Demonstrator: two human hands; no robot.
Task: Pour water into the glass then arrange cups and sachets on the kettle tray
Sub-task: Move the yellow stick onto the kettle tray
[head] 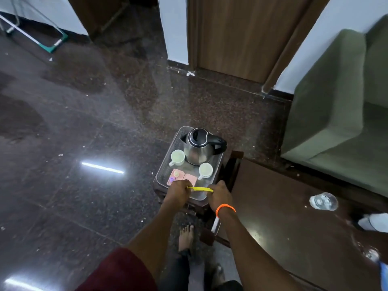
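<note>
A steel kettle [198,147] with a black lid and handle stands at the back of a grey tray [164,168] on a small dark stand. Two white cups sit on the tray, one [177,157] left of the kettle and one [205,170] in front of it. Two pink sachets [184,177] lie at the tray's front. My left hand [178,193] and my right hand [219,194] each pinch an end of a yellow sachet [200,189], held flat over the tray's front edge. A glass of water [324,201] stands on the dark table to the right.
A dark wooden table [289,223] runs right of the stand, with a clear bottle [375,256] near its right end. A green sofa [336,114] stands behind it. My bare foot [185,237] rests on the glossy stone floor. A wooden door is at the back.
</note>
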